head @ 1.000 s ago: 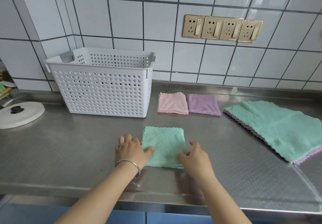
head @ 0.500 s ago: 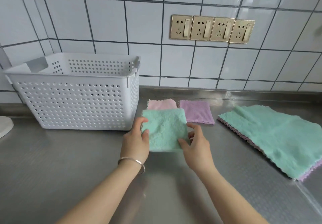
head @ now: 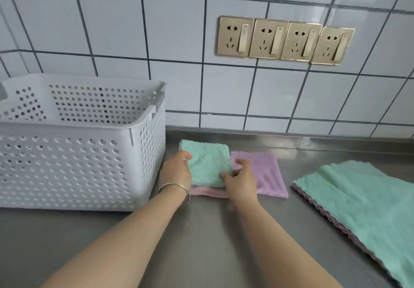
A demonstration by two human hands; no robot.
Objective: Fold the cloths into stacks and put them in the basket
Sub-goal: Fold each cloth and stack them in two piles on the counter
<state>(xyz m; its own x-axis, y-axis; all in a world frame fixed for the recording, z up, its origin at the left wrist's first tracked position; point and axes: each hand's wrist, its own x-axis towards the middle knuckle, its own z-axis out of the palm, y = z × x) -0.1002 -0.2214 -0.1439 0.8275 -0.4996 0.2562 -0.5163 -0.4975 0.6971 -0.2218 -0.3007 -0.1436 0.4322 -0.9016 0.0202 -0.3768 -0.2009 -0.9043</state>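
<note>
A folded green cloth (head: 207,163) lies on top of a folded pink cloth (head: 208,191), of which only the front edge shows. My left hand (head: 177,170) grips the green cloth's left edge and my right hand (head: 240,180) pinches its front right corner. A folded purple cloth (head: 267,173) lies just to the right, partly under my right hand. The white perforated basket (head: 74,164) stands directly left of the cloths and its visible inside is bare. A flat pile of unfolded cloths (head: 363,200), green on top with purple edges below, lies at the right.
The steel counter (head: 201,243) runs to a tiled wall at the back. Several gold wall sockets (head: 284,40) sit above the cloths. A metal bangle (head: 177,190) circles my left wrist.
Both hands lifted the folded green cloth from the counter's front, carried it back, and set it onto the pink cloth. The view has moved closer and to the right.
</note>
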